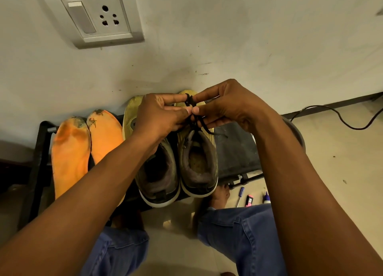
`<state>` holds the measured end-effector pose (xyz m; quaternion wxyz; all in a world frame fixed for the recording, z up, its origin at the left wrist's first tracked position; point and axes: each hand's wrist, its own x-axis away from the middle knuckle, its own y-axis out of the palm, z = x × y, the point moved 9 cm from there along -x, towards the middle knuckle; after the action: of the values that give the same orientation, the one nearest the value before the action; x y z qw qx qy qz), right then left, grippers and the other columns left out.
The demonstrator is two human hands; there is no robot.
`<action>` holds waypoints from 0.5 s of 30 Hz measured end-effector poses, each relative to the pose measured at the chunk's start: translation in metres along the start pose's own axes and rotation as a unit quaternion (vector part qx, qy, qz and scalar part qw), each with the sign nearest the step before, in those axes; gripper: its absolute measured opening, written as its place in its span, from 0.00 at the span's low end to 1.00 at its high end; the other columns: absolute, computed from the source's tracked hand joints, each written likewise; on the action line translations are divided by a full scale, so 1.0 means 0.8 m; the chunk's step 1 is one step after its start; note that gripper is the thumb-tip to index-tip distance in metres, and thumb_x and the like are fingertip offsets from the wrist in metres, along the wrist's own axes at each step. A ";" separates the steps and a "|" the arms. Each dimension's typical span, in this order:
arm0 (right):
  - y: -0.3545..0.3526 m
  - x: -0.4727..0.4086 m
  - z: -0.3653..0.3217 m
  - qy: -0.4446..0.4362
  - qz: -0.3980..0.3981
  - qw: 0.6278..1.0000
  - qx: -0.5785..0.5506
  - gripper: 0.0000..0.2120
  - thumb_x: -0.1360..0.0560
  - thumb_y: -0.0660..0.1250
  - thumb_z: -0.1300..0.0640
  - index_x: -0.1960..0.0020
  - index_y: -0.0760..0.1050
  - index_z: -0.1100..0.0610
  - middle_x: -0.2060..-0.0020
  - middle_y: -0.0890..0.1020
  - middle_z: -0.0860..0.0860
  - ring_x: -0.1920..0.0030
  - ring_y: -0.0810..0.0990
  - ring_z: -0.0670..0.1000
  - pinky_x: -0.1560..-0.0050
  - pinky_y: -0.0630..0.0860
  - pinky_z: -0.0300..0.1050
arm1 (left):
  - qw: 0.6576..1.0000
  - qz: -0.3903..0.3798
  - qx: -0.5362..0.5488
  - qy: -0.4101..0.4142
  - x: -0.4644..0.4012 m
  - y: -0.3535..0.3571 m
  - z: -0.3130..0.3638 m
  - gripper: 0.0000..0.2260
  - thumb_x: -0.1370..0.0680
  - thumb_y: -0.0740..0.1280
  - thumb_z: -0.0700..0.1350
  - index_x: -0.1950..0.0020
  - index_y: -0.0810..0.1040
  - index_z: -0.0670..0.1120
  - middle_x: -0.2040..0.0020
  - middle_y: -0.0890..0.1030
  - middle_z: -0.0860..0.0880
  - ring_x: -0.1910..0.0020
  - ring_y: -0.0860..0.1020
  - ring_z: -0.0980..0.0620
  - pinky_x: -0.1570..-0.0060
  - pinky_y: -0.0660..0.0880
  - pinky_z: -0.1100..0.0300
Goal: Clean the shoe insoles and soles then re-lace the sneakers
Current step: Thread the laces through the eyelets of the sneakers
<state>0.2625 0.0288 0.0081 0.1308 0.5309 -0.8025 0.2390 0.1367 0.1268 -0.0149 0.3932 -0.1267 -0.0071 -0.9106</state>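
Two grey-green sneakers with white soles stand side by side on a black rack, heels toward me: the left sneaker (pixel 159 172) and the right sneaker (pixel 199 163). Above the right sneaker's tongue, my left hand (pixel 161 116) and my right hand (pixel 226 105) both pinch a black shoelace (pixel 191 103), which loops between my fingertips and trails down to the shoe. Two orange insoles (pixel 70 153) (pixel 105 134) with dirty toe ends lie to the left of the sneakers.
The black rack (pixel 236 151) stands against a white wall with a switch and socket plate (pixel 99 16). A pen (pixel 240 195), a pink item (pixel 249 201) and a small bottle (pixel 267 199) lie on the floor at right. A black cable (pixel 342 120) runs along the floor. My knees in blue jeans are below.
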 end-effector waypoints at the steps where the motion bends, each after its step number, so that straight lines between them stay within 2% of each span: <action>1: 0.000 0.000 0.000 0.001 -0.001 1.000 0.001 0.17 0.28 0.77 0.63 0.40 0.82 0.57 0.57 0.88 0.58 0.56 0.88 0.57 0.50 0.85 0.54 | 1.000 -0.009 0.000 -0.005 -0.001 0.001 0.000 0.19 0.25 0.76 0.38 0.35 0.81 0.44 0.56 0.87 0.48 0.58 0.86 0.55 0.63 0.80 0.64; 9: 0.000 0.001 0.000 -0.009 -0.011 1.000 0.004 0.26 0.29 0.77 0.67 0.32 0.78 0.56 0.56 0.87 0.60 0.55 0.88 0.57 0.52 0.85 0.53 | 1.000 -0.030 -0.007 -0.002 -0.003 0.001 0.000 0.22 0.24 0.75 0.39 0.30 0.78 0.46 0.53 0.87 0.45 0.56 0.87 0.51 0.56 0.84 0.56; 12: -0.001 0.002 0.000 -0.010 -0.010 1.000 -0.002 0.27 0.29 0.77 0.65 0.32 0.78 0.56 0.56 0.87 0.60 0.55 0.88 0.57 0.52 0.85 0.54 | 0.999 -0.050 -0.015 0.002 -0.003 0.003 0.002 0.24 0.25 0.75 0.37 0.30 0.77 0.46 0.54 0.87 0.47 0.56 0.87 0.52 0.57 0.84 0.57; 15: -0.002 0.000 0.001 -0.008 -0.010 1.000 0.004 0.28 0.29 0.77 0.68 0.32 0.77 0.56 0.56 0.87 0.59 0.56 0.88 0.57 0.53 0.85 0.52 | 0.997 -0.064 -0.035 0.003 -0.006 0.001 0.002 0.28 0.28 0.77 0.34 0.29 0.77 0.47 0.55 0.87 0.48 0.55 0.87 0.52 0.56 0.84 0.56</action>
<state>0.2637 0.0278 0.0078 0.1248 0.5414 -0.7971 0.2366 0.1410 0.1298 -0.0146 0.3291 -0.1368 0.0179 -0.9342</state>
